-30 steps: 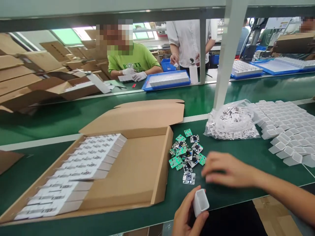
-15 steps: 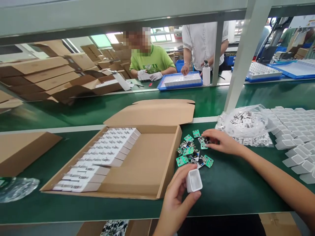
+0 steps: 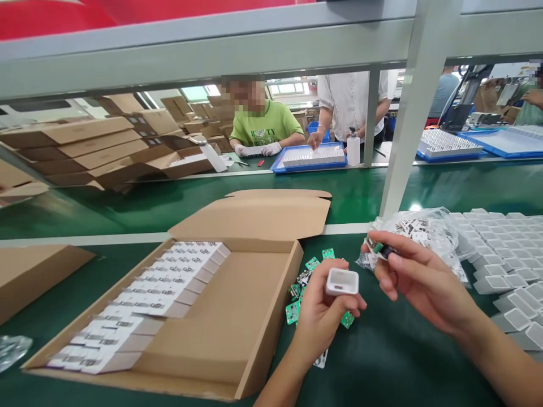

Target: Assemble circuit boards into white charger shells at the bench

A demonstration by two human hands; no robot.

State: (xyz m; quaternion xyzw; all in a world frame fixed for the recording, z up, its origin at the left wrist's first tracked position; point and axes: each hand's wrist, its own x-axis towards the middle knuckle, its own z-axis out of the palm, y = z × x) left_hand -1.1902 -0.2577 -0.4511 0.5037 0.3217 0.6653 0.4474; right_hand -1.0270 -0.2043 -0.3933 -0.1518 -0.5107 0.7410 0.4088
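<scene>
My left hand [image 3: 320, 314] is closed around a white plastic housing [image 3: 343, 282], its hollow open end facing me. Between the thumb and fingers of my right hand [image 3: 418, 277] is a small circuit board [image 3: 380, 249] with green and black parts, held up to the right of the housing and apart from it. Below and behind my left hand lies a loose pile of green circuit boards [image 3: 292, 312], partly hidden by that hand. Left of the pile, an open cardboard box [image 3: 224, 333] holds rows of white assembled units [image 3: 169, 277] along its left side.
A clear bag of small white parts [image 3: 418, 229] lies behind my right hand. Rows of white housings [image 3: 500, 249] stand at right. A slanted metal post [image 3: 401, 124] rises beyond the bench. Across it, two co-workers handle parts near a blue tray [image 3: 278, 165].
My right hand has lifted a circuit board off the pile and brought it up and right. My left hand has raised the housing and turned its opening. The view has tilted upward.
</scene>
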